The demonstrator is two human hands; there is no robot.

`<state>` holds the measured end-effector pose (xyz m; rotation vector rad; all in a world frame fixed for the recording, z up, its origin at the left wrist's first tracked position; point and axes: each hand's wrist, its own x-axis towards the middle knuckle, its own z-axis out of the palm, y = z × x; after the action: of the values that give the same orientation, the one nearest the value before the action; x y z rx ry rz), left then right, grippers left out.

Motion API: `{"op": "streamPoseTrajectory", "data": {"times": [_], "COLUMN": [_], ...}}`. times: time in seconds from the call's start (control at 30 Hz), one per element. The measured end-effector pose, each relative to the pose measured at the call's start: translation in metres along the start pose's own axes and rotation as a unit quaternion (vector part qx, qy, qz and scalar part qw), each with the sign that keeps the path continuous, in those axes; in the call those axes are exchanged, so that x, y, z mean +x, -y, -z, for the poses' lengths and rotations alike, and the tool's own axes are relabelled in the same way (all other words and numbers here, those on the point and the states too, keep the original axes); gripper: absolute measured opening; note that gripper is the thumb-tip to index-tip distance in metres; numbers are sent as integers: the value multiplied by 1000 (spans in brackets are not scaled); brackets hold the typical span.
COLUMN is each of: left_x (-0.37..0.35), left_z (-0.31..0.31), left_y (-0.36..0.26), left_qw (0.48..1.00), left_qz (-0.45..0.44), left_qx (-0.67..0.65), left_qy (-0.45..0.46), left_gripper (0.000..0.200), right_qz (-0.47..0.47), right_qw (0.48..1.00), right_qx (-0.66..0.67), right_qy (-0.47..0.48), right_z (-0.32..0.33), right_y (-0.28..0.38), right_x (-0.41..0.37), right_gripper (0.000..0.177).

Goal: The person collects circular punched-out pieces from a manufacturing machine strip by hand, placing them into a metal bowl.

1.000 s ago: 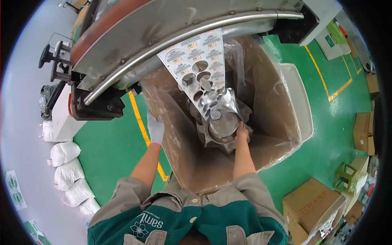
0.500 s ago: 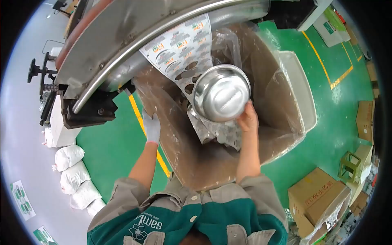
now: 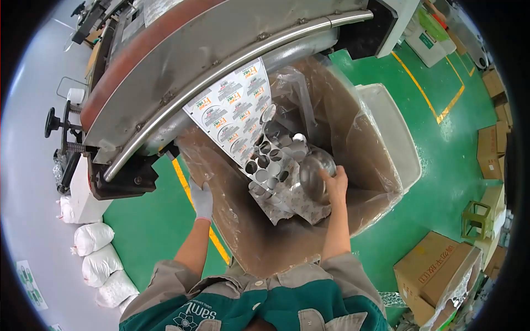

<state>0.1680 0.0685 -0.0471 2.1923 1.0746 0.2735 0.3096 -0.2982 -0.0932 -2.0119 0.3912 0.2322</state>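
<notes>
A shiny metal bowl (image 3: 316, 177) is in my right hand (image 3: 335, 183), tilted on its side low inside a bin lined with clear plastic (image 3: 381, 160). My fingers and thumb pinch its right edge. Under and beside the bowl lies a crumpled printed sheet punched with round holes (image 3: 265, 165); it runs down from a roller on the machine. My left hand (image 3: 202, 199), in a pale glove, lies against the outside of the bin's left edge with its fingers stretched out and thumb apart. Part of the bowl is in shadow.
A curved steel machine guard (image 3: 221, 60) with a tubular rail (image 3: 243, 71) hangs over the bin's far side. White sacks (image 3: 99, 259) line the left wall. Cardboard boxes (image 3: 433, 270) and a green stool (image 3: 476, 219) stand on the right.
My right hand has lowered the bowl into the bin, turning it from facing up at me to its side. The view has shifted slightly; my left hand stays by the bin's edge.
</notes>
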Motion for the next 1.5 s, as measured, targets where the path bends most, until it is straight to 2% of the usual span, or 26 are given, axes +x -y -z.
{"op": "streamPoseTrajectory", "data": {"times": [0.03,0.13,0.2,0.27,0.33,0.43,0.47,0.53,0.57,0.63,0.67,0.73,0.77,0.9,0.93,1.0,1.07,1.13,1.17,1.23,1.27,1.33,1.37,1.4,1.47,1.5], "left_x": [0,2,4,-5,-6,-2,-4,-4,-2,0,1,0,-4,0,-4,-5,-2,0,0,-1,0,2,6,6,0,-2], "left_z": [-2,-9,-9,-1,1,-3,-3,-6,-6,-5,-5,-5,-4,-7,-3,2,0,-2,-2,-3,-3,-6,-9,-11,-3,1], "left_y": [3,16,19,-10,-16,-9,-11,-12,-9,-4,-4,-9,-19,-2,-8,-19,-14,-9,-8,-6,-7,-2,8,15,-8,-17], "left_qw": [1000,999,999,999,999,999,998,998,998,998,999,999,999,997,998,1000,1000,997,999,999,998,998,999,999,999,1000], "left_qz": [-3,-26,-17,-18,-15,-29,-35,-38,-35,-35,-14,7,-13,-61,-48,-9,12,30,8,-8,-14,-17,-15,-12,-7,-4], "left_qx": [-1,-12,-30,-15,1,-8,-7,-8,-19,-30,-41,-50,-24,-19,-15,12,-24,-65,-17,29,29,30,-4,-36,-25,-20], "left_qy": [-2,-37,-30,-31,-32,-40,-45,-50,-42,-37,-21,-7,-28,-44,-40,-16,-7,-8,-25,-42,-46,-50,-42,-32,-25,-23], "left_gripper": [56,56,54,52,51,48,48,48,47,47,51,55,53,48,48,49,51,53,54,54,54,55,55,56,55,55], "right_qz": [14,68,99,240,244,126,65,79,77,-12,-11,-14,-19,-46,-55,22,25,-8,-12,-97,-117,-89,-90,-93,6,-49], "right_qw": [998,986,980,962,941,863,879,828,829,788,787,734,743,736,746,758,761,812,819,896,927,907,864,813,668,710], "right_qx": [54,151,135,73,209,483,461,548,546,607,609,670,652,667,656,645,645,583,573,428,350,404,479,551,654,633], "right_qy": [-11,19,109,112,108,80,97,92,95,102,103,112,151,106,98,94,63,26,3,-65,-67,79,122,163,354,304], "right_z": [3,3,-11,-35,-58,-68,-62,-71,-73,-75,-80,-108,-122,-138,-134,-102,-67,-36,-17,4,6,10,4,-3,-39,-78], "right_y": [14,65,96,114,138,164,155,143,135,127,128,127,119,156,152,135,112,72,69,49,36,26,69,110,83,55], "right_x": [3,26,57,95,127,157,164,160,158,153,155,169,188,179,176,150,121,93,65,32,22,1,-21,-41,-27,-6], "right_gripper": [38,33,28,22,21,25,23,22,22,23,23,21,19,19,19,18,20,36,32,18,23,25,27,29,45,50]}}
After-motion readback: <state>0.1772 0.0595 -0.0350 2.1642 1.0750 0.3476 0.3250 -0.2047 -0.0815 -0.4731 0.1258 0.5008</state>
